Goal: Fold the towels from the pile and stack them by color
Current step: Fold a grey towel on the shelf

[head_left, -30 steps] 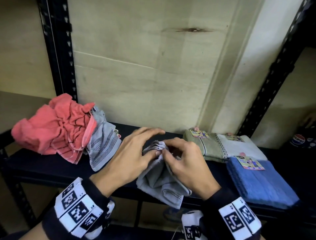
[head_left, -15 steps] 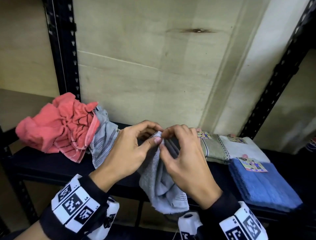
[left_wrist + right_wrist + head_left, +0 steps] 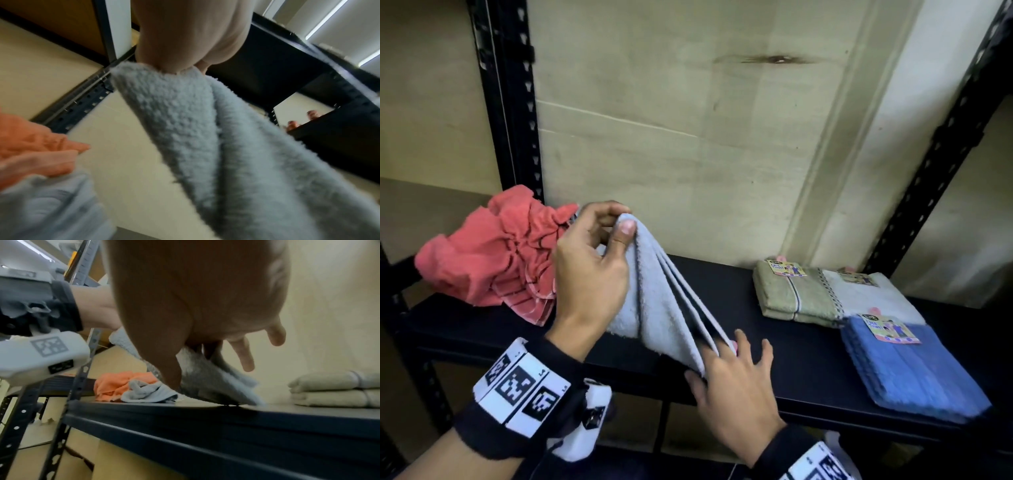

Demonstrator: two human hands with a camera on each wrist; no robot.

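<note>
Grey towel (image 3: 661, 301) stretched taut above the black shelf (image 3: 784, 346) | left hand (image 3: 589, 270) pinches its raised top corner | right hand (image 3: 732, 383) pinches its lower end at shelf level, other fingers spread

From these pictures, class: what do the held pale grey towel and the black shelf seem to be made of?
Pale grey towel: probably cotton terry; fuzzy looped pile shows in the left wrist view, and it drapes in soft folds. Black shelf: hard, flat, matte board, metal or laminate, unclear which.
</note>
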